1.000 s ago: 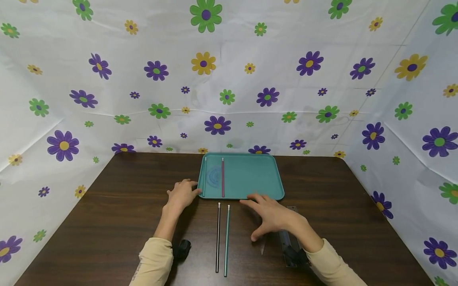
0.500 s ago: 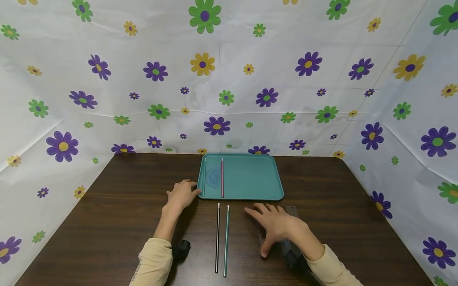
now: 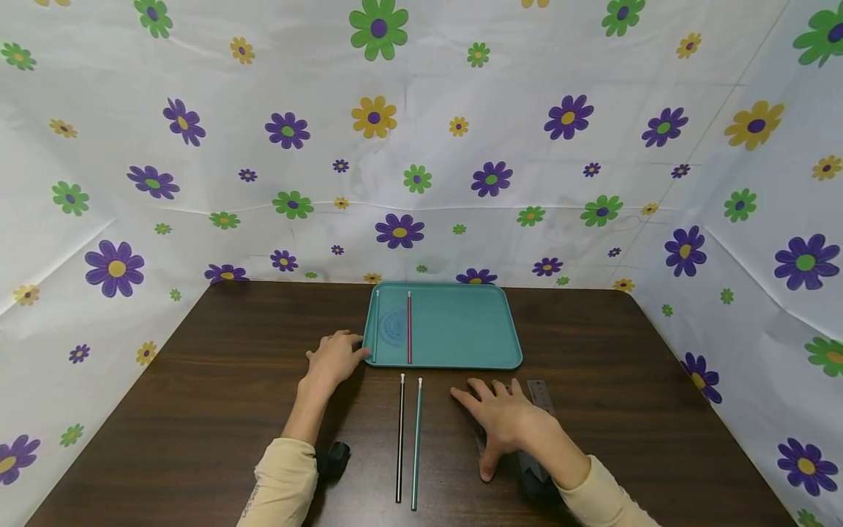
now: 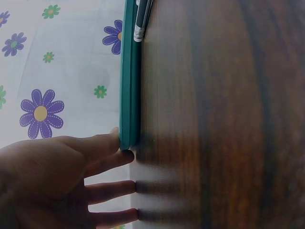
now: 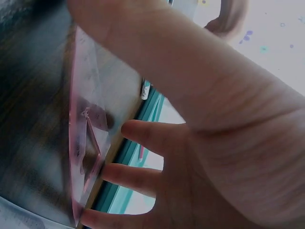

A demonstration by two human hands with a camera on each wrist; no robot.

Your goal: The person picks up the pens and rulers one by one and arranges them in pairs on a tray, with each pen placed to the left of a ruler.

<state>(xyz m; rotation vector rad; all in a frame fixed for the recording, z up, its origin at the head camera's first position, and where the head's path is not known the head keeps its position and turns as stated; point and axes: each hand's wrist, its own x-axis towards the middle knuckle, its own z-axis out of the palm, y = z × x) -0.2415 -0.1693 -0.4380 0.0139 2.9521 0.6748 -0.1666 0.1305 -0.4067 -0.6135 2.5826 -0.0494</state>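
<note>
At the tray's near left corner my left hand [image 3: 332, 359] rests with fingers extended; in the left wrist view, its thumb and forefinger touch the rim of the teal tray [image 4: 127, 105]. My right hand [image 3: 506, 422] is spread over a clear, pinkish set square [image 5: 83, 71] with a triangular cutout. The right thumb is at one end of the set square and the fingertips are near the other. Inside the tray lie a red pencil [image 3: 409, 327], a teal pencil [image 3: 377, 327] and a clear blue protractor [image 3: 393, 329].
A black pencil [image 3: 400, 439] and another teal pencil [image 3: 417, 444] lie side by side in front of the tray. Partly under my right forearm is a metal ruler [image 3: 538, 394]. The brown table [image 3: 217, 410] meets a flower-printed cloth at the back and sides.
My right hand has moved from the tray's front edge back toward me and slightly right, spreading over the set square. My left hand has stayed at the tray corner.
</note>
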